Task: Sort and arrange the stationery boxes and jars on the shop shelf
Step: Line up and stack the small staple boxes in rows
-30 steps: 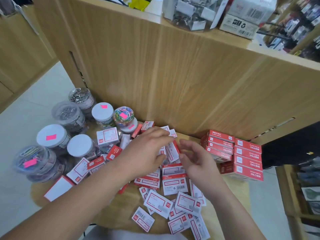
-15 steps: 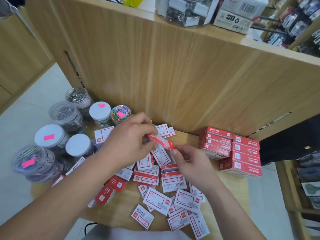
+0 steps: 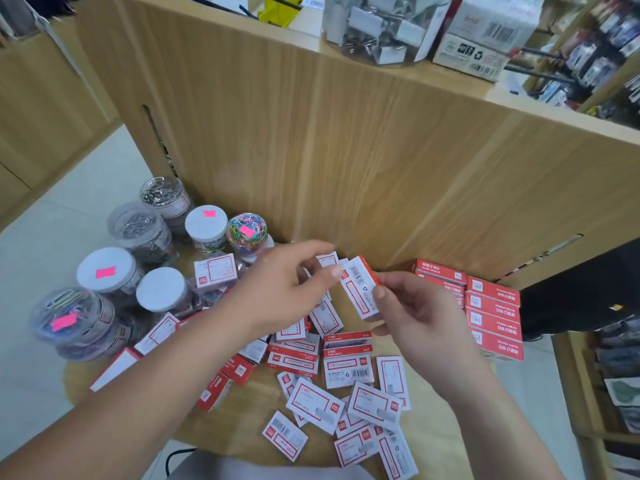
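Observation:
A small red-and-white staple box is lifted above the pile, held between both hands. My left hand pinches its upper end with thumb and fingers. My right hand grips its right side and lower end. Below lies a scatter of several loose staple boxes on a round wooden stool. A neat stack of red boxes stands at the right. Several clear jars of clips with white lids stand at the left.
A wooden shelf panel rises right behind the stool. On top of it sit a tub of binder clips and a white carton. Pale tiled floor lies to the left, more shelving to the right.
Both hands reached into the pile, took hold of one staple box and raised it. The box has turned from edge-on to upright, its white face toward me.

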A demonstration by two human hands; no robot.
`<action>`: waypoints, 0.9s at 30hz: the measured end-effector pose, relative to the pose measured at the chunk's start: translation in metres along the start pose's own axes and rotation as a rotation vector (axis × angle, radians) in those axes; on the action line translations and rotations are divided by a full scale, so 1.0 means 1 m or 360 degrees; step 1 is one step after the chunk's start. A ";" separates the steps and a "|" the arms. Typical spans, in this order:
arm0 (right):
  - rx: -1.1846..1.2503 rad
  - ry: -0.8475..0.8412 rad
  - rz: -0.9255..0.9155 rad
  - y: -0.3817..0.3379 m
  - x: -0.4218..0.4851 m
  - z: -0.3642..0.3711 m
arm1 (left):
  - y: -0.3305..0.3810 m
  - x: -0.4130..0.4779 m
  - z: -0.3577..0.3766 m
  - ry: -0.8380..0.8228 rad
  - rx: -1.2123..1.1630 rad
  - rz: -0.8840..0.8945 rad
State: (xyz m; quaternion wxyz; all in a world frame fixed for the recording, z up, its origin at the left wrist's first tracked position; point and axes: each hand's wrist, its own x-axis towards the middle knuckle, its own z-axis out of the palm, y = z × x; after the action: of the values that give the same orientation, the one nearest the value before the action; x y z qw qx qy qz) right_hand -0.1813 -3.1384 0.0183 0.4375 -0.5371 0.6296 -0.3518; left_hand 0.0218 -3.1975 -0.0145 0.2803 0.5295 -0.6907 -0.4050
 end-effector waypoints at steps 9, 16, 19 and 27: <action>-0.0248 0.0027 -0.0147 0.007 0.000 -0.017 | 0.021 0.004 0.011 -0.0173 -0.0429 0.0253; 0.0787 0.0235 0.0244 0.001 0.005 -0.014 | 0.015 -0.005 0.012 -0.0145 -0.0383 0.0577; 0.0961 0.0279 0.0210 0.000 0.004 -0.015 | 0.017 -0.006 0.011 -0.0168 -0.0592 0.0319; 0.0882 0.0293 -0.0017 -0.001 0.005 -0.010 | 0.025 -0.004 0.017 -0.0119 -0.0740 0.0006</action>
State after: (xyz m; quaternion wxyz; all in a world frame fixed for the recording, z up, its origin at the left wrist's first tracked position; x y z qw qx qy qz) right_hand -0.1903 -3.1436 0.0222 0.5068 -0.3661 0.5437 -0.5599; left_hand -0.0034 -3.1860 -0.0011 0.3697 0.4341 -0.5898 -0.5719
